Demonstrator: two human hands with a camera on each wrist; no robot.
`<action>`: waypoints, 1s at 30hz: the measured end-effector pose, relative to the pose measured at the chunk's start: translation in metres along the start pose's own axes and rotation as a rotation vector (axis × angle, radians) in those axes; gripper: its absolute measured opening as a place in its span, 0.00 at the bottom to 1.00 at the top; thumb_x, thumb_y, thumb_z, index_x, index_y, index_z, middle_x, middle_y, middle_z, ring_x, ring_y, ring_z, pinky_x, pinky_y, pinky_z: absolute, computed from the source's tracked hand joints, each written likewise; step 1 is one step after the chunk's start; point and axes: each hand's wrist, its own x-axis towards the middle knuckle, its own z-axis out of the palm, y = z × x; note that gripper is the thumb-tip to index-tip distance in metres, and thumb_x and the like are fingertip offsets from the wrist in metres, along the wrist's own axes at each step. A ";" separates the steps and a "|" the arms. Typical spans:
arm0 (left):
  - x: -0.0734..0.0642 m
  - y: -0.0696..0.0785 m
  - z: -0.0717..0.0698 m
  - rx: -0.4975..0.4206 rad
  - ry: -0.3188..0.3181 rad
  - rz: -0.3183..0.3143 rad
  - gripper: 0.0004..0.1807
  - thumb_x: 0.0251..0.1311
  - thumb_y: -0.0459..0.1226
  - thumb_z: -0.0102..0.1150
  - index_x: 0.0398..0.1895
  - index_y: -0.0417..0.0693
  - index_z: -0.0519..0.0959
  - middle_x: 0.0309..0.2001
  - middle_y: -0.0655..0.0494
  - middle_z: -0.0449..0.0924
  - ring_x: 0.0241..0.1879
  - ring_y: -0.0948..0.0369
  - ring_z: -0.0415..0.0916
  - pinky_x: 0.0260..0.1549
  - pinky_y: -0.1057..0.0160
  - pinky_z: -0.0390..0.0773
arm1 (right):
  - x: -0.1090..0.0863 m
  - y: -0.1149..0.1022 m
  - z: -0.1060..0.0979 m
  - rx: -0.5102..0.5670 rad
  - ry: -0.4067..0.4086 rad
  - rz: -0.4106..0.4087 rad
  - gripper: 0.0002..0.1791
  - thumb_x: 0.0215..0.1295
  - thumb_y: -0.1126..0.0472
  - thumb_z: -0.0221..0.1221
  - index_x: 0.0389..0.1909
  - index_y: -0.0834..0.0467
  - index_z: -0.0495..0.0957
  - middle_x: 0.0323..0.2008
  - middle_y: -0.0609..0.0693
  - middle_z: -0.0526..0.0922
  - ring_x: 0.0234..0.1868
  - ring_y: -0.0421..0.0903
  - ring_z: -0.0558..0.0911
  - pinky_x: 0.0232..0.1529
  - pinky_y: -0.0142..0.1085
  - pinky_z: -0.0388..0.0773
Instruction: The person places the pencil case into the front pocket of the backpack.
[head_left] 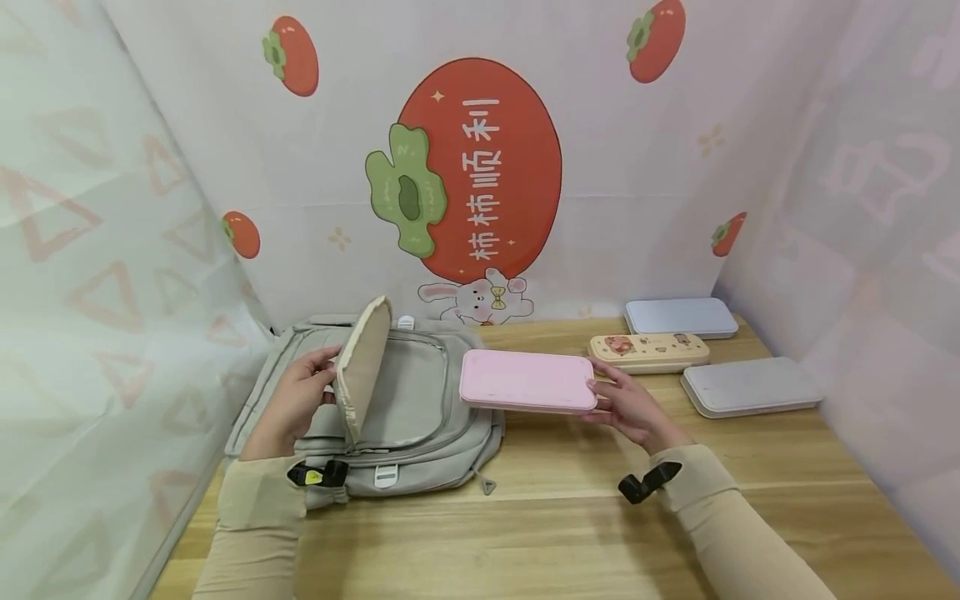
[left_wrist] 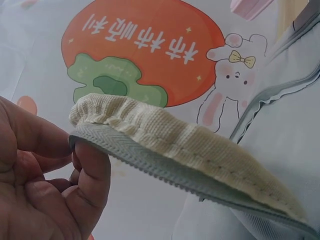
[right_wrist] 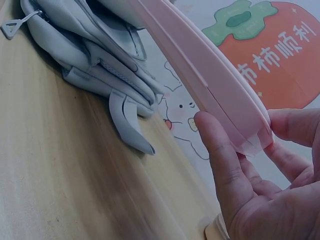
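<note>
A grey backpack (head_left: 315,429) lies flat on the wooden table at the left, its front pocket unzipped. My left hand (head_left: 297,398) pinches the edge of the raised pocket flap (head_left: 362,367); the left wrist view shows the flap's zipper edge (left_wrist: 165,172) between thumb and fingers. In my right hand (head_left: 628,406) is a pink pencil case (head_left: 528,379), gripped by its right end and held above the table. Its left end is over the backpack's right edge. In the right wrist view, the case (right_wrist: 210,75) slants up from the fingertips.
At the back right of the table (head_left: 570,517) lie a light blue case (head_left: 681,317), a cream case with printed pictures (head_left: 651,353) and a grey case (head_left: 752,387). A printed cloth backdrop (head_left: 600,167) stands behind; cloth walls flank both sides.
</note>
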 end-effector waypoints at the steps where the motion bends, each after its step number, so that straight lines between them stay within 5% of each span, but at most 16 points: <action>1: 0.000 0.000 0.000 -0.002 0.000 0.000 0.26 0.78 0.26 0.38 0.76 0.26 0.57 0.43 0.47 0.68 0.36 0.64 0.71 0.31 0.66 0.79 | 0.000 0.000 0.000 0.002 0.003 0.001 0.36 0.82 0.67 0.47 0.84 0.59 0.42 0.46 0.54 0.76 0.37 0.43 0.86 0.40 0.41 0.86; 30: -0.003 0.004 0.004 -0.010 0.028 0.004 0.25 0.78 0.26 0.38 0.75 0.25 0.59 0.42 0.49 0.67 0.36 0.65 0.70 0.31 0.67 0.78 | 0.012 0.005 0.026 -0.036 -0.019 0.002 0.34 0.80 0.68 0.49 0.82 0.60 0.49 0.47 0.56 0.77 0.37 0.44 0.85 0.40 0.42 0.86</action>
